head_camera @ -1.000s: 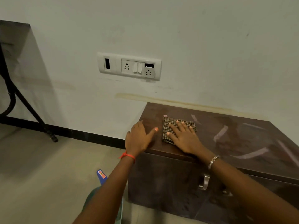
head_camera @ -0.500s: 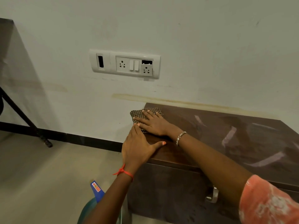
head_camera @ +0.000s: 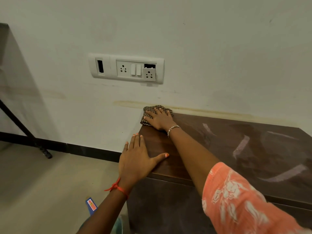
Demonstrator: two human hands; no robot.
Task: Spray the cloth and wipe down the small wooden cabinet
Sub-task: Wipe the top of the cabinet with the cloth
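Observation:
The small dark wooden cabinet (head_camera: 236, 149) stands against the white wall, its top streaked with pale wipe marks. A folded checked cloth (head_camera: 147, 114) lies at the top's far left corner, touching the wall. My right hand (head_camera: 160, 119) presses flat on the cloth with fingers spread. At the cabinet's near left corner my left hand (head_camera: 136, 159) rests flat on the top, fingers apart, holding nothing. A blue spray bottle (head_camera: 91, 206) shows partly on the floor beside my left forearm.
A white socket and switch plate (head_camera: 126, 68) sits on the wall above the cabinet's left end. A black metal stand leg (head_camera: 25, 130) slants to the floor at far left. Grey floor (head_camera: 42, 183) spreads left of the cabinet.
My right hand has slid the cloth from the front left part of the top to the far left corner by the wall. My left hand stays braced at the near left corner.

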